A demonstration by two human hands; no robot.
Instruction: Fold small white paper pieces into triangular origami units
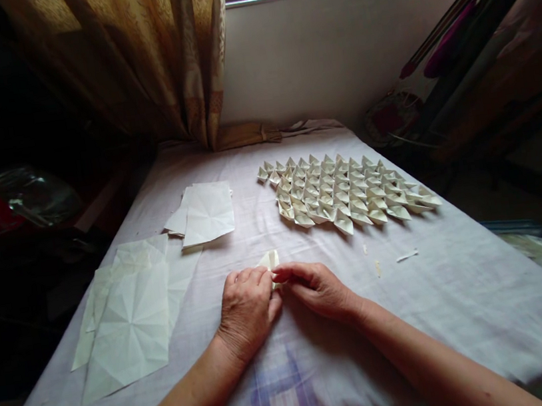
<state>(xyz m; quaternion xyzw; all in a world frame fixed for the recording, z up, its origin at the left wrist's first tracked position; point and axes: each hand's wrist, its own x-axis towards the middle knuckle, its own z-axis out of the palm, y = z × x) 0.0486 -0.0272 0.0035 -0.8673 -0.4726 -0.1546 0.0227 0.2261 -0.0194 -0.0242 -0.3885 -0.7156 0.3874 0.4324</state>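
Note:
Both my hands rest on the cloth-covered table near its front middle. My left hand and my right hand meet fingertip to fingertip, pinched on a small folded piece of cream paper that sticks up between them. Most of that paper is hidden by my fingers. Beyond my hands, at the right rear, lie several rows of finished small folded paper boats.
Creased flat paper sheets lie in a pile at the left front, and a smaller stack of sheets sits further back. Small paper scraps lie to the right. A curtain hangs behind, with dark clutter on both sides.

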